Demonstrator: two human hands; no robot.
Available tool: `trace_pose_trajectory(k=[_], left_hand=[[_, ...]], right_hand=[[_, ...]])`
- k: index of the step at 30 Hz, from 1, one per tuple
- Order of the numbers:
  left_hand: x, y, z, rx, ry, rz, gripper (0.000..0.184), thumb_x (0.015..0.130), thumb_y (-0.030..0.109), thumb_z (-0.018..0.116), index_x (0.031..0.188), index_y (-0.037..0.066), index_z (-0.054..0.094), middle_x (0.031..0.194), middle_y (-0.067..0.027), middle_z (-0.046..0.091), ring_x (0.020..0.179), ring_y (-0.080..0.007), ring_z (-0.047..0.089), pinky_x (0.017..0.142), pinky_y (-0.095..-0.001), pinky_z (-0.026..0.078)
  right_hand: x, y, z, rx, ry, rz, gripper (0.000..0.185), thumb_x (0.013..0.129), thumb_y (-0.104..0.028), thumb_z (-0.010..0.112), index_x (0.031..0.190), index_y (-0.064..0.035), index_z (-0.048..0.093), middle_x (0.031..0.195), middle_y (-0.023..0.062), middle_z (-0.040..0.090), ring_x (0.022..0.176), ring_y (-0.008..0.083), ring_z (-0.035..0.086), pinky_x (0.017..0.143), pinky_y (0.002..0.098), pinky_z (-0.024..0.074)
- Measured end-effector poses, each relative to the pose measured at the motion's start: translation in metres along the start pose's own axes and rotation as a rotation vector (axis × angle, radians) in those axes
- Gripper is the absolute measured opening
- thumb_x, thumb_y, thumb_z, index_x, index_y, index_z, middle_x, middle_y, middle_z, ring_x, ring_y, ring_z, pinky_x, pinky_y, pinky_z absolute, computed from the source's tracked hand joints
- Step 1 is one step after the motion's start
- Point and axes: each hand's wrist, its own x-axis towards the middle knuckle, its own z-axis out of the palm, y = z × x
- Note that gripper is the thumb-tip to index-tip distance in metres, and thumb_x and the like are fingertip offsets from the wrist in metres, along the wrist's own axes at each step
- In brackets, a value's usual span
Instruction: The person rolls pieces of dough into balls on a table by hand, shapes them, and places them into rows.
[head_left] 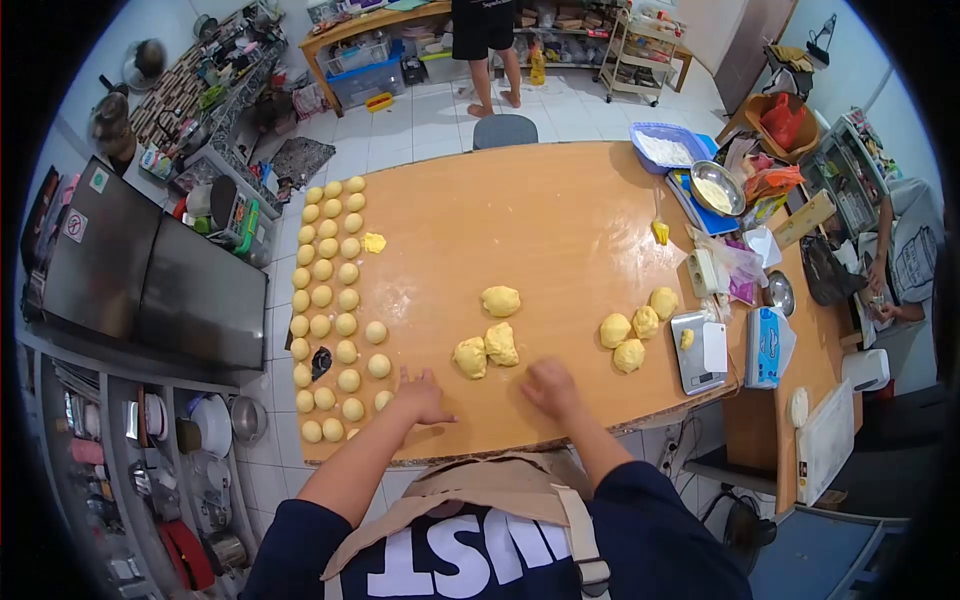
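My left hand (425, 398) rests over the near part of the wooden table, palm down with its fingers spread. Close to its fingertips sits a round dough ball (383, 400), the end of a short row beside the many smooth balls (348, 273) lined up along the table's left side. My right hand (551, 388) is curled on the tabletop; whatever its fingers may cover is hidden. Ahead and between both hands lie rough yellow dough lumps: one alone (501, 300), and a touching pair with a left lump (470, 357) and a right lump (502, 344).
Several larger dough pieces (629, 356) are grouped at right, beside a kitchen scale (697, 352) with a small dough bit on it. A yellow scrap (374, 243) lies near the rows. One person (484, 40) stands at the back; another (905, 250) is at far right.
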Motion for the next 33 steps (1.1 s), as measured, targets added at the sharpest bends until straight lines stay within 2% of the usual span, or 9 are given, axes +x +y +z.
trace_pose_trajectory(k=[2,5,8,15,21,24,27,30,33], left_hand=[[-0.001,-0.003,0.000,0.012,0.005,-0.001,0.091,0.078,0.073,0.058,0.141,0.008,0.052,0.155,-0.0276,0.025,0.145,-0.0372,0.028,0.117,-0.0640,0.003],[-0.001,-0.006,0.007,-0.018,0.060,0.016,0.092,0.078,0.074,0.058,0.141,0.008,0.051,0.156,-0.0277,0.023,0.146,-0.0370,0.026,0.117,-0.0634,0.002],[-0.003,-0.002,0.004,-0.024,0.059,0.016,0.092,0.078,0.071,0.060,0.139,0.002,0.052,0.158,-0.0297,0.017,0.146,-0.0397,0.026,0.117,-0.0652,0.005],[-0.004,-0.015,0.010,-0.093,0.067,0.053,0.091,0.079,0.072,0.059,0.142,0.007,0.049,0.159,-0.0278,0.017,0.148,-0.0359,0.022,0.117,-0.0640,0.003],[-0.004,-0.007,0.009,-0.051,0.031,0.024,0.093,0.080,0.072,0.057,0.146,0.008,0.045,0.160,-0.0261,0.014,0.149,-0.0337,0.021,0.117,-0.0650,0.004],[-0.005,-0.005,0.004,-0.028,0.030,0.014,0.092,0.079,0.072,0.058,0.145,0.008,0.046,0.160,-0.0268,0.014,0.149,-0.0345,0.021,0.117,-0.0640,0.004],[-0.005,-0.006,0.006,-0.054,0.056,0.024,0.093,0.079,0.071,0.059,0.144,0.006,0.047,0.159,-0.0279,0.016,0.148,-0.0356,0.024,0.118,-0.0631,0.005],[-0.006,-0.005,0.010,-0.061,0.064,0.023,0.092,0.079,0.071,0.059,0.141,0.005,0.051,0.158,-0.0282,0.020,0.146,-0.0365,0.027,0.118,-0.0628,0.006],[-0.002,-0.001,0.005,-0.031,0.061,0.003,0.089,0.079,0.071,0.060,0.137,0.004,0.055,0.157,-0.0281,0.022,0.145,-0.0371,0.029,0.118,-0.0631,0.007]], right_hand=[[-0.032,-0.006,0.006,0.082,-0.001,-0.074,0.026,0.072,-0.017,0.081,0.084,-0.0063,0.060,0.081,0.0139,0.059,0.081,0.0352,0.057,0.072,0.0428,0.0493],[-0.046,0.022,-0.016,-0.043,0.007,0.042,0.027,0.072,-0.018,0.081,0.087,-0.0059,0.061,0.084,0.0136,0.061,0.082,0.0349,0.058,0.074,0.0425,0.0497],[-0.003,0.015,-0.021,-0.088,0.081,0.105,0.029,0.074,-0.018,0.081,0.090,-0.0033,0.062,0.086,0.0138,0.062,0.084,0.0351,0.059,0.075,0.0434,0.0498],[-0.053,0.000,-0.013,0.071,0.041,0.025,0.039,0.072,-0.022,0.085,0.099,-0.0038,0.063,0.100,0.0161,0.063,0.098,0.0369,0.059,0.085,0.0439,0.0502],[-0.015,0.004,-0.011,-0.014,0.044,0.312,0.054,0.069,-0.025,0.087,0.111,-0.0045,0.060,0.115,0.0179,0.062,0.110,0.0383,0.057,0.094,0.0446,0.0490],[-0.032,-0.007,0.000,0.064,0.030,0.180,0.057,0.070,-0.022,0.086,0.117,-0.0035,0.058,0.119,0.0173,0.062,0.113,0.0355,0.058,0.096,0.0434,0.0481],[-0.052,0.000,-0.017,0.144,0.227,0.203,0.046,0.082,-0.017,0.077,0.121,-0.0021,0.057,0.121,0.0149,0.062,0.110,0.0302,0.060,0.095,0.0396,0.0477],[-0.062,0.047,-0.033,0.463,0.519,0.509,0.032,0.091,-0.014,0.066,0.119,-0.0006,0.060,0.122,0.0172,0.063,0.110,0.0297,0.062,0.095,0.0411,0.0490],[-0.031,0.033,-0.058,0.389,0.405,0.426,0.020,0.099,-0.011,0.054,0.114,-0.0016,0.064,0.106,0.0123,0.068,0.096,0.0252,0.064,0.088,0.0342,0.0492]])
